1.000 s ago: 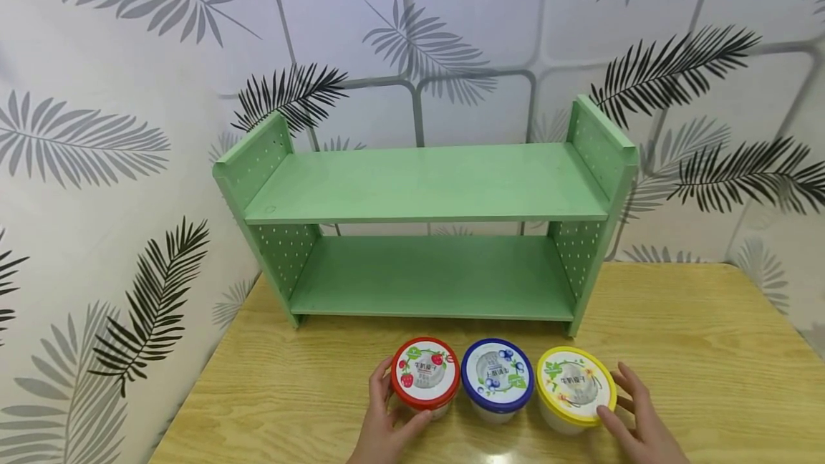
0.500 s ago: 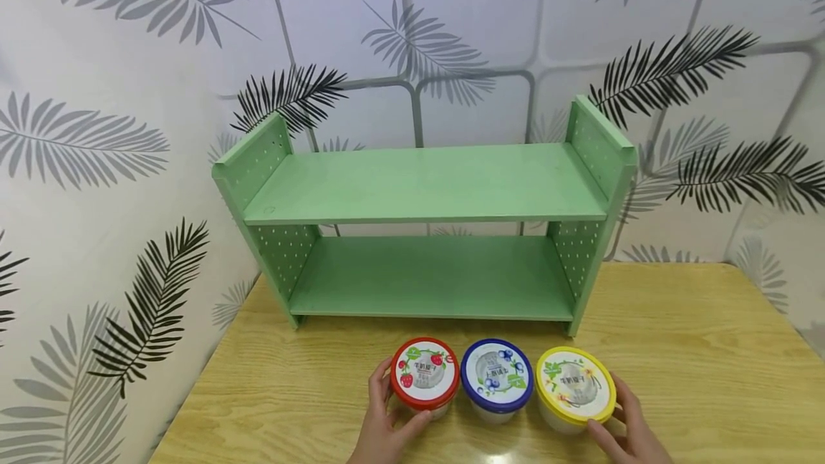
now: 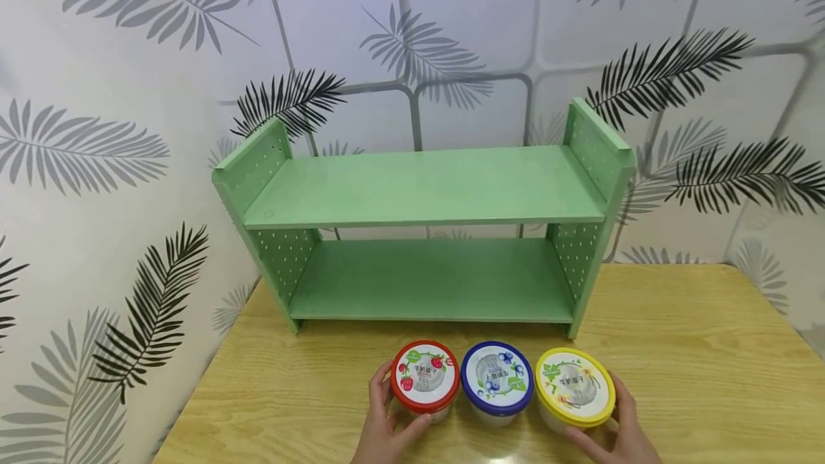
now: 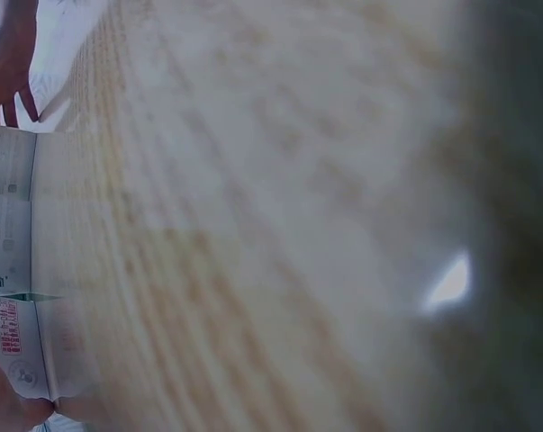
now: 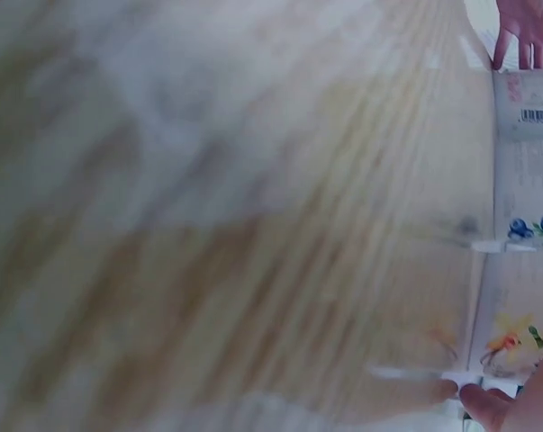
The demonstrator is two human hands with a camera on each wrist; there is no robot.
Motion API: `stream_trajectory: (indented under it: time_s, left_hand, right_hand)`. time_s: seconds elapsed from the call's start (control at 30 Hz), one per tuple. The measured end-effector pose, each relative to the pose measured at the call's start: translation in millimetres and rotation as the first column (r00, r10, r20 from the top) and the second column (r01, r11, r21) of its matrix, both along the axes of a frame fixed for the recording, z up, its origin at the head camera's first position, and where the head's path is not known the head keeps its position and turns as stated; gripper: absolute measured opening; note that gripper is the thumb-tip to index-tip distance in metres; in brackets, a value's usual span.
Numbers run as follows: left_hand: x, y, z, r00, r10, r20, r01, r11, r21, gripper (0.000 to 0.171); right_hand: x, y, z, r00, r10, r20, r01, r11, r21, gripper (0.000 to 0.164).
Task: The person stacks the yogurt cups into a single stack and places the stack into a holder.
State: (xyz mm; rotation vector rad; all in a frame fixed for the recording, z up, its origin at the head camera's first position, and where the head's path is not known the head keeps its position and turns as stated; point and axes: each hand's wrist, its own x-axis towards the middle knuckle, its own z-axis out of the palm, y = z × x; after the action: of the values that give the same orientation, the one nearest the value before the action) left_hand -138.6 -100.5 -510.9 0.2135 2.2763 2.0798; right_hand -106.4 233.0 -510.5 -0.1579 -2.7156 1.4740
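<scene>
Three round tubs with printed white lids stand in a row on the table. At the left is the red-rimmed tub with strawberries on its lid; my left hand holds its side, fingers at the left and thumb in front. In the middle stands the blue-rimmed tub with blueberries, close to the red one. My right hand grips the yellow-rimmed tub from the right, its thumb at the front. The right wrist view shows that tub's flower-printed wall beside my right thumb.
Behind the tubs stands a green two-tier shelf, its lower board just above the wooden table. A leaf-patterned wall rises at the back and left.
My right hand has moved left and closed in round the yellow tub, its thumb sliding from the lid's right edge to the front. My left hand keeps its hold on the red tub.
</scene>
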Motion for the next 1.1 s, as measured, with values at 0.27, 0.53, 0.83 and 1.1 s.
stream_trajectory:
  time_s: [0.27, 0.53, 0.83, 1.1]
  left_hand:
    - [1.9, 0.5, -1.4, 0.999, 0.028, 0.018, -0.028, 1.000, -0.004, 0.093]
    - [-1.1, -0.3, -3.0, 0.999, 0.031, 0.036, -0.031, 1.000, -0.005, 0.095]
    - [-1.3, -2.0, 0.3, 1.000, -0.005, 0.014, 0.005, 1.000, -0.002, 0.092]
    - [-1.7, -2.9, 0.5, 1.000, -0.016, -0.003, 0.016, 1.000, 0.009, 0.092]
  right_hand:
    - [-3.3, -9.8, 3.5, 0.998, -0.054, 0.015, 0.054, 0.996, -0.064, 0.118]
    - [-7.7, -13.9, 5.7, 0.993, -0.087, 0.080, 0.098, 0.986, -0.135, 0.121]
    - [-6.8, -17.6, -3.7, 0.982, -0.166, -0.095, 0.154, 0.981, -0.117, 0.107]
    - [-8.1, -16.7, -3.5, 0.980, -0.190, -0.067, 0.177, 0.971, -0.163, 0.109]
